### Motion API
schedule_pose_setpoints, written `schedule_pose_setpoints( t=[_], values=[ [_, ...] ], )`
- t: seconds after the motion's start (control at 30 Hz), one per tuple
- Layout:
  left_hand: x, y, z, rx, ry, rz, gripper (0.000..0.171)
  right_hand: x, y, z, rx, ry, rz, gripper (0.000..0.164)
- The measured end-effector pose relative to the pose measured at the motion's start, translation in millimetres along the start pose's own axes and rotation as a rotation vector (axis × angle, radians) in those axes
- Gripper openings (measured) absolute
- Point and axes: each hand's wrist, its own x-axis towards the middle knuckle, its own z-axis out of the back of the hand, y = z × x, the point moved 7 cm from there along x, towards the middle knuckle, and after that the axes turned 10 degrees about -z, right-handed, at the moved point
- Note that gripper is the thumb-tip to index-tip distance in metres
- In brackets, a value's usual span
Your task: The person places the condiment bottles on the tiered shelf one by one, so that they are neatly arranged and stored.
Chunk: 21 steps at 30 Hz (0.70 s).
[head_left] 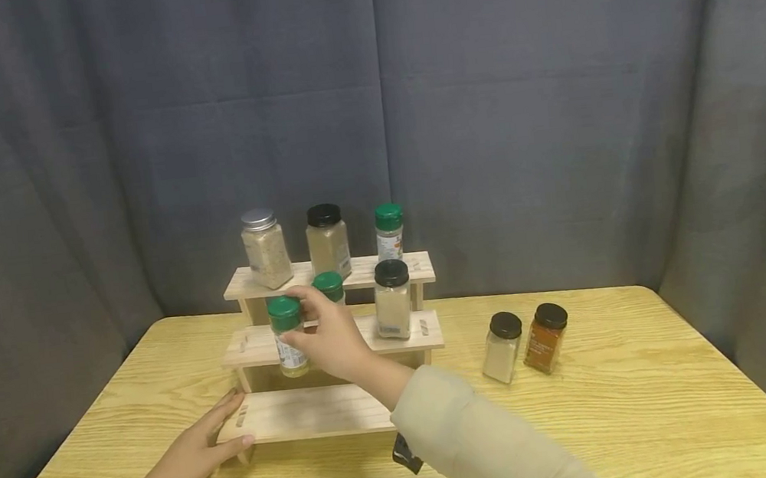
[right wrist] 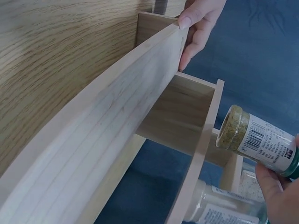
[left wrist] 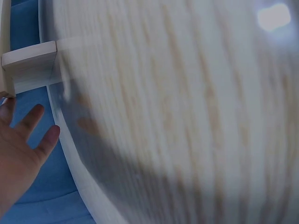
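Observation:
My right hand (head_left: pixel 337 342) pinches a green-capped spice jar (head_left: pixel 289 339) between thumb and fingers, upright in front of the left part of the middle step. In the right wrist view the jar's (right wrist: pixel 261 142) barcode label and greenish-yellow contents show. My left hand (head_left: pixel 192 453) rests against the left end of the three-step wooden spice rack (head_left: pixel 317 413), thumb at the front edge and fingers extended along the side. On the middle step stand another green-capped jar (head_left: pixel 329 286), partly hidden behind my right hand, and a black-capped jar (head_left: pixel 393 303).
The top step holds a silver-capped jar (head_left: pixel 266 250), a black-capped jar (head_left: pixel 328 244) and a green-capped jar (head_left: pixel 389 232). Right of the rack, a pale-filled jar (head_left: pixel 502 350) and a red-brown spice jar (head_left: pixel 545 340) stand on the table (head_left: pixel 622 416). A small black object (head_left: pixel 406 452) lies by my right sleeve.

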Motion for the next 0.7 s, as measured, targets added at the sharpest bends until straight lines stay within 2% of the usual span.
schedule_pose_setpoints(
  t=[0.23,0.57,0.7],
  values=[
    [0.2,2.0,2.1,-0.001,0.009,0.010,0.066,9.4,1.3,-9.2,-0.087,-0.052,0.036,0.050],
    [1.4,5.4,1.4,-0.021,0.020,0.033,0.067,20.8,0.3,-18.8,-0.232,-0.124,-0.058,0.052],
    [0.8,5.2,1.1,-0.028,0.026,0.039,0.067,23.5,-0.1,-22.3,-0.313,-0.150,-0.056,0.050]
  ],
)
